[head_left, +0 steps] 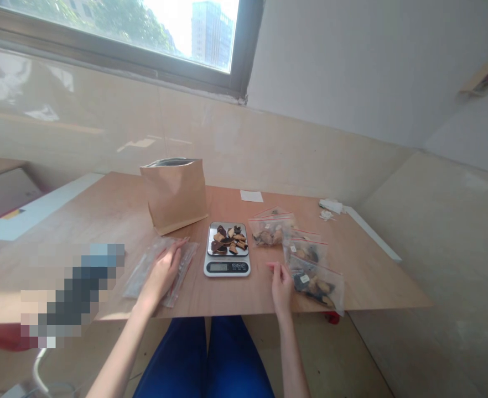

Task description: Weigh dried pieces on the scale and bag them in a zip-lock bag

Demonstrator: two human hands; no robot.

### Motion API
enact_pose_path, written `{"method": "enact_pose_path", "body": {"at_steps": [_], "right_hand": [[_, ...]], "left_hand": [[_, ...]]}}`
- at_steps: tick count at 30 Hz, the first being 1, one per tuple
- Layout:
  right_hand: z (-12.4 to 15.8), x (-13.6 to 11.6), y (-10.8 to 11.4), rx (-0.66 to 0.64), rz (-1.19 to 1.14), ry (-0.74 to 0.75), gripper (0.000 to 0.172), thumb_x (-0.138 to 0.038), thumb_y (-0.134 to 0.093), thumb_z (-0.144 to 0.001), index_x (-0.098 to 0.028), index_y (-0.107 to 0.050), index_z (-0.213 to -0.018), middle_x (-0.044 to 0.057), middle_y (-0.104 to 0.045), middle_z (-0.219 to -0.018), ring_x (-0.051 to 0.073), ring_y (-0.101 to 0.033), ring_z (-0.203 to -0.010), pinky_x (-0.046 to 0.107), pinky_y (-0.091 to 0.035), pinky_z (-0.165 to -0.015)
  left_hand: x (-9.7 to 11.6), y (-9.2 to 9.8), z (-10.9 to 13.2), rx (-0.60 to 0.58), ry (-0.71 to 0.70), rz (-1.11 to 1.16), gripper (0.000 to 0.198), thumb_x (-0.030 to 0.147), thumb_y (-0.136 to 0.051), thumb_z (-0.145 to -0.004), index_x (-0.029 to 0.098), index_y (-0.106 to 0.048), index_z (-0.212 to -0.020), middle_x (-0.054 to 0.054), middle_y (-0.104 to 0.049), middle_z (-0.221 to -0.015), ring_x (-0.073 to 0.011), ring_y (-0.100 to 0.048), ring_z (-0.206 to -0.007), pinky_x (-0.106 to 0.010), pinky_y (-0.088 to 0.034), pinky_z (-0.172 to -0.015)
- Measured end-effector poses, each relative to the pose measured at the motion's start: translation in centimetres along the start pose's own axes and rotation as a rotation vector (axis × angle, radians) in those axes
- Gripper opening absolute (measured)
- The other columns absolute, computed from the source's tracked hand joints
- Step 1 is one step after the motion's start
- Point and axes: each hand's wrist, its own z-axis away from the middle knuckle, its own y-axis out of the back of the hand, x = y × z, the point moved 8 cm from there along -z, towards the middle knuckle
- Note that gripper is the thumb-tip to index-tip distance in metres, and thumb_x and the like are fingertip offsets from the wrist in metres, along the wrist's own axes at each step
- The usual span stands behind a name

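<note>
My left hand (167,270) lies flat with fingers stretched out on a stack of clear zip bags (141,272). To its right stands a white kitchen scale (207,266), with dark-rimmed, pale dried slices (229,241), perhaps mushroom, spread on its pan. The digits on its display are too small to read. Right of the scale, my right hand (283,283) hovers or rests near the table edge, one finger pointing left and the others loosely bent; nothing shows in it. Close beside it, a labelled zip bag of dried pieces (316,284) overlaps several similar filled bags (269,235).
An upright brown paper bag (177,193) with an open top stands behind the left hand. White paper (251,196) lies at the back of the wooden table (227,298), and crumpled white scraps (331,207) lie back right. A pixelated patch (78,290) hides something at left.
</note>
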Motion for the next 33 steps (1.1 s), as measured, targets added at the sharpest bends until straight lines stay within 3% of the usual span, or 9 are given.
{"method": "enact_pose_path", "body": {"at_steps": [28,33], "right_hand": [[0.4,-0.4,-0.6,-0.050,0.071,0.065,0.050,-0.054,-0.033,-0.089,-0.017,-0.063,-0.073,0.007,-0.062,-0.072,0.018,-0.054,-0.066,0.028,-0.041,-0.064],[0.2,-1.8,-1.3,-0.077,0.028,0.094,0.048,-0.051,-0.031,-0.091,-0.019,-0.063,-0.074,0.007,-0.063,-0.074,0.018,-0.056,-0.070,0.029,-0.043,-0.068]], "left_hand": [[0.2,0.0,0.1,-0.017,0.014,0.019,0.048,0.035,-0.024,-0.089,0.017,-0.052,-0.124,-0.007,-0.056,-0.130,-0.0195,-0.047,-0.124,-0.037,-0.033,-0.106],[0.0,0.0,-0.1,-0.007,0.017,0.012,0.049,0.037,-0.025,-0.089,0.017,-0.052,-0.124,-0.007,-0.057,-0.129,-0.0203,-0.048,-0.123,-0.037,-0.034,-0.105]]}}
